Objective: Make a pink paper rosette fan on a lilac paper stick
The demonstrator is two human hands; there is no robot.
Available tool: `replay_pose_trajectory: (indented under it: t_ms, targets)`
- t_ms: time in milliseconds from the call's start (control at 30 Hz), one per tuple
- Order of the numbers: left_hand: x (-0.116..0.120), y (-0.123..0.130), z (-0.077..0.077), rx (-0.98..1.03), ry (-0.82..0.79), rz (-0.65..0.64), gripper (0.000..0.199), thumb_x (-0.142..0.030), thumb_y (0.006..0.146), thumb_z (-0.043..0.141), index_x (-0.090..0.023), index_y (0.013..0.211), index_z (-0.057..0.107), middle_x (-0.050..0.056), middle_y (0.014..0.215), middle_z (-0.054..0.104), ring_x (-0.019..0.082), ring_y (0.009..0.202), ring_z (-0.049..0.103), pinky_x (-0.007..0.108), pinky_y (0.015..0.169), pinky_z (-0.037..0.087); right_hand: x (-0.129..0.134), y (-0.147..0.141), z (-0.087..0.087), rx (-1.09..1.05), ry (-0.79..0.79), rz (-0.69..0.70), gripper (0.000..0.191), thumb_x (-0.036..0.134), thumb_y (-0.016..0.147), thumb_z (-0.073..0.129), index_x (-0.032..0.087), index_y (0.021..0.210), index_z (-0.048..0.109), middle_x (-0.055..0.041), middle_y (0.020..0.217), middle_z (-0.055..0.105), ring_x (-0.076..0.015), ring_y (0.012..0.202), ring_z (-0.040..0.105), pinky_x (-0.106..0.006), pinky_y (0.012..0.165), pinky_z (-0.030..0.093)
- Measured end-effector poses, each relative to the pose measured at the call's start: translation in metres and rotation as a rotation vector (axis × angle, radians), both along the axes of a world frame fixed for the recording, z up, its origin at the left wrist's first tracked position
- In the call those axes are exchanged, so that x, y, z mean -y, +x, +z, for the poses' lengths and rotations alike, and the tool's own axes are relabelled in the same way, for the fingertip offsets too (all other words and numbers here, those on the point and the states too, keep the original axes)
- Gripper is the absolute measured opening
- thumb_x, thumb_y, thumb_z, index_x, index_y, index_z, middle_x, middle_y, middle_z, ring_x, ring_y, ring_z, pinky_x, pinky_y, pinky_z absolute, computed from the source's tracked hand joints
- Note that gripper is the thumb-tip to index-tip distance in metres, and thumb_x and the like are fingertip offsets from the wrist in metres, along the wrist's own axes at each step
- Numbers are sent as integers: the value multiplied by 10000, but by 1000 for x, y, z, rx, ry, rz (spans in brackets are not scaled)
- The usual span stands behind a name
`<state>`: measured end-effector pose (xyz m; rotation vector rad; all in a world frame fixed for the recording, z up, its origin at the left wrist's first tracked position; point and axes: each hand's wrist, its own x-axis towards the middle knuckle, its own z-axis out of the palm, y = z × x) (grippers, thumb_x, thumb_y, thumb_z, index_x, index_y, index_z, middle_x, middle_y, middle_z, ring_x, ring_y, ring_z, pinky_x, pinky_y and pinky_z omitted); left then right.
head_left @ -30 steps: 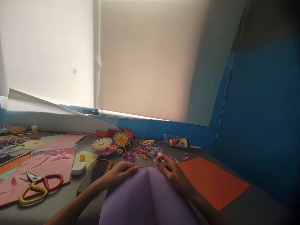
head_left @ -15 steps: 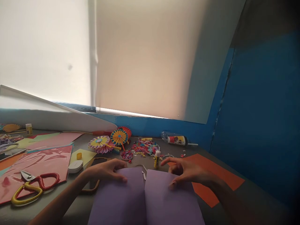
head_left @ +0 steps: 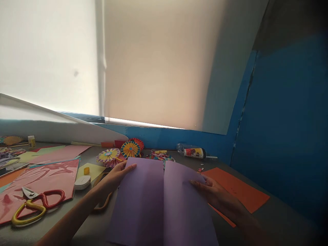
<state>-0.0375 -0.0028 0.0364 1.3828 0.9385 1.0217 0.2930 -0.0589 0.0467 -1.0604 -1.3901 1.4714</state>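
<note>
A folded-open sheet of purple paper (head_left: pixel 161 201) stands raised off the table, with a crease down its middle. My left hand (head_left: pixel 118 175) grips its left edge near the top. My right hand (head_left: pixel 208 193) holds the right edge, with the fingertips pressed to the sheet. The sheet's upper edge hides most of a heap of colourful paper scraps (head_left: pixel 161 156). A glue stick seen earlier is out of sight behind the sheet.
Pleated paper rosettes (head_left: pixel 130 149) stand beyond the sheet. To the left lie pink paper (head_left: pixel 43 181) and yellow-and-red scissors (head_left: pixel 33 206). An orange sheet (head_left: pixel 243 188) lies on the right, below a plastic bottle (head_left: pixel 192 152) by the blue wall (head_left: pixel 282 119).
The purple sheet has been opened out and lifted from the table, and both hands now hold its edges. Its top edge has risen, covering the glue stick and most of the scraps.
</note>
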Motion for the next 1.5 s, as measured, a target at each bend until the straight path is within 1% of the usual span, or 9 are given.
replay_pose_trajectory:
  t_ms: [133,367,667,733,833,900,1000,1300,1500]
  targets:
    - [-3,4,-7,-54,67,-34,463,-480,741,692,-155,1054,585,57,883,683,214,786,652,278,652,506,-9,-2,-12,-128,-28,-292,543,456,779,699,194,1229,544,-102,1088,678,-271,956,668,-343,754,575]
    - [5,16,-15,-318,573,488,331,-493,889,480,-198,739,504,-43,674,536,142,627,479,229,577,366,-11,-9,-18,57,171,-577,656,606,806,564,223,1333,488,-38,745,727,-248,560,665,-323,441,505]
    - [2,8,-7,-358,580,606,272,-467,889,468,-213,877,563,4,798,647,209,750,589,283,671,421,-13,-6,-24,154,315,-744,765,649,803,521,165,1387,424,-13,505,613,-217,401,555,-299,354,421]
    - [1,5,-6,-294,539,530,301,-476,864,503,-196,956,566,37,893,666,233,826,616,306,713,460,-10,-5,-21,104,288,-702,762,613,780,587,193,1390,407,-55,697,692,-243,538,631,-304,411,482]
    - [1,0,-3,-149,347,154,448,-440,792,628,-186,1142,510,90,1104,652,260,976,627,338,792,509,-3,-5,-20,103,303,-542,721,563,689,709,226,1295,510,-105,1032,693,-295,842,674,-329,586,566]
    - [2,-2,-3,-117,214,-105,545,-368,735,717,-199,1198,483,93,1147,647,259,1027,622,349,839,514,1,-4,-24,168,277,-484,619,549,622,760,211,1125,635,-112,1021,697,-319,879,668,-350,626,573]
    - [-1,-3,-7,-97,216,-183,564,-324,687,769,-218,1175,507,74,1106,663,249,1021,624,337,844,516,2,-1,-34,224,223,-428,433,566,631,740,185,832,709,-106,819,711,-320,765,675,-374,606,564]
    - [6,17,-14,-97,508,477,300,-497,878,487,-220,996,494,-6,785,609,155,624,579,219,509,435,12,-5,-22,185,281,-720,524,658,744,583,205,978,702,-31,528,587,-221,465,563,-298,386,433]
    - [16,11,-6,-256,573,659,259,-492,897,442,-238,846,452,-57,602,487,146,530,472,225,495,353,20,-11,-20,290,368,-830,693,745,766,468,198,1147,656,8,408,483,-196,372,486,-298,358,375]
